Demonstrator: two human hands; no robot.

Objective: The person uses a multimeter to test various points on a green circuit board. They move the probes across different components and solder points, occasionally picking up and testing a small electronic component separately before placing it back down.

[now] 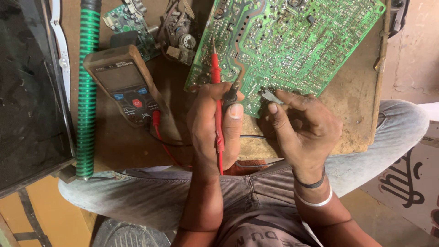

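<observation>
Near board's front edge: left hand clamps red probe and black probe on PCB; right hand pinches metal part. Best keep tips steady, apart; meter at left edge.

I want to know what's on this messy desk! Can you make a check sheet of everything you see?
Surface: worn brown board resting across the person's lap.
Job's things: large green circuit board, solder side up; red probe and black probe both held in the left hand; the right hand fingers pinch a small metal part at the board's edge.
Clutter: multimeter, smaller circuit board, loose parts.
Hands: both gripping.
Cables: red lead runs from the multimeter; green ribbed hose on the left.
Surroundings: dark panel, yellow floor.
</observation>
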